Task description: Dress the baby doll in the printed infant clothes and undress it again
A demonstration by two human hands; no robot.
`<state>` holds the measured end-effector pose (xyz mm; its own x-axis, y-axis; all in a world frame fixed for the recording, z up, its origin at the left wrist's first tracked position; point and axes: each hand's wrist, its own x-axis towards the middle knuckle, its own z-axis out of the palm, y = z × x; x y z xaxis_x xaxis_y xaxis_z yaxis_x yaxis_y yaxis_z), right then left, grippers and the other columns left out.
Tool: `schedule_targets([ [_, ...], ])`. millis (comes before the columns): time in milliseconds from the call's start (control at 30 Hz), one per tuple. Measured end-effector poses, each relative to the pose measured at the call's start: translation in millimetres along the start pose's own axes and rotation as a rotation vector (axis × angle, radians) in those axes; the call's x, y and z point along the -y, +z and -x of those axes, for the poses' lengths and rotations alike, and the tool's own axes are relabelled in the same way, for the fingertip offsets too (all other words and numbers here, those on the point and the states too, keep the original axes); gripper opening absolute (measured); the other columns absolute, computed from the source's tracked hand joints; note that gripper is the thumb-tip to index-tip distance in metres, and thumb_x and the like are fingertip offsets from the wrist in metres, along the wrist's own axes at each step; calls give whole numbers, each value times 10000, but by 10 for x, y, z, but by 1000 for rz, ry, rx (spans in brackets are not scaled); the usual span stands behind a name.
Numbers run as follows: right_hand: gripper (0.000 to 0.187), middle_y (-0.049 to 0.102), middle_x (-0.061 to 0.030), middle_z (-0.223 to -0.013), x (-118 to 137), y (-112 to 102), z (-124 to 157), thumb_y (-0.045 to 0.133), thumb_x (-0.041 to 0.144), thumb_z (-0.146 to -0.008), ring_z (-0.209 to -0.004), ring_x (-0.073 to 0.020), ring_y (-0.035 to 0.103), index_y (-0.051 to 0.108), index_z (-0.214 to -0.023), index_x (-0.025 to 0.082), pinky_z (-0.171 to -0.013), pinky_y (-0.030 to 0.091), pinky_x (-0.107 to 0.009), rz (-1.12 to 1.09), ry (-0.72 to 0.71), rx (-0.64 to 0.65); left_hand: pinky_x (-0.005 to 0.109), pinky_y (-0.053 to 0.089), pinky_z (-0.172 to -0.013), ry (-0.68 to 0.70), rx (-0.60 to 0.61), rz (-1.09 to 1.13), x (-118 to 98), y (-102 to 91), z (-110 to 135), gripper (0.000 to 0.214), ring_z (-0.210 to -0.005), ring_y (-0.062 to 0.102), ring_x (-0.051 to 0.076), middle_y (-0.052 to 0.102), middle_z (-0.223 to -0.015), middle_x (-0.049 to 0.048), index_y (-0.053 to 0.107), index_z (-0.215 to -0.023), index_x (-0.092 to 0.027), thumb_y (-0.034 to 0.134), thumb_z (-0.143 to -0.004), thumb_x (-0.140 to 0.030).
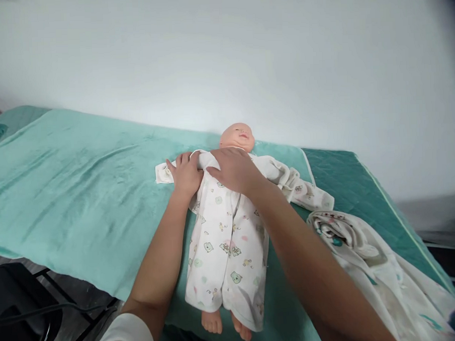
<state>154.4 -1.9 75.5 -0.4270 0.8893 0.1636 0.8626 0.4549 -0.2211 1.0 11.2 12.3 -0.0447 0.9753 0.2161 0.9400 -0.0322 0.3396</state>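
A doll (236, 135) is lying on its back on a pale green blanket (82, 190), its head pointing toward the white wall (223, 56) and its bare feet (211, 322) pointing toward the person. It is wearing a white outfit (226, 240) printed with small bears, which is covering its body down to the ankles. The left hand (186, 173) is pressing on the outfit at the shoulder on the left of the view, its fingers spreading over the top of a sleeve (162, 174). The right hand (235, 170) is lying palm down across the upper chest, just below the doll's chin. Whether either of the hands is pinching the fabric, one cannot tell. The other sleeve (312, 195) is stretching out to the right, wrinkling and reaching over a darker green quilted cover (334, 174). Nearer the person, a bundled white printed cloth (380, 269) is lying beside the right forearm. At the lower left, a black chair (21, 302) is standing by the blanket's edge.
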Motion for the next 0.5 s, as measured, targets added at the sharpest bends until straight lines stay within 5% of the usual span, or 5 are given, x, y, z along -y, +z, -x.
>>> schedule_targets([
  [200, 396, 622, -234, -1387, 297, 132, -668, 436, 192, -991, -1279, -358, 582, 631, -1326, 109, -1007, 464, -476, 294, 81, 360, 714, 82, -1289, 5, 25, 13, 56, 5, -2, 485, -1442, 446, 293, 593, -1483, 87, 506, -1475, -317, 407, -1000, -309],
  [333, 331, 713, -183, -1224, 274, 177, -756, 509, 181, -953, -1092, -317, 676, 661, -1245, 143, -889, 495, -419, 306, 57, 393, 719, 102, -1282, -8, 44, 7, 81, -16, -10, 512, -1431, 458, 307, 599, -1465, 97, 514, -1460, -293, 455, -955, -227],
  [500, 292, 717, -118, -1149, 87, -22, -604, 532, 256, -944, -1023, -294, 680, 663, -1205, 247, -765, 468, -360, 302, -19, 331, 666, 237, -1257, -43, 61, 21, 106, -96, 15, 558, -1361, 524, 315, 614, -1435, 94, 517, -1441, -280, 533, -892, -184],
])
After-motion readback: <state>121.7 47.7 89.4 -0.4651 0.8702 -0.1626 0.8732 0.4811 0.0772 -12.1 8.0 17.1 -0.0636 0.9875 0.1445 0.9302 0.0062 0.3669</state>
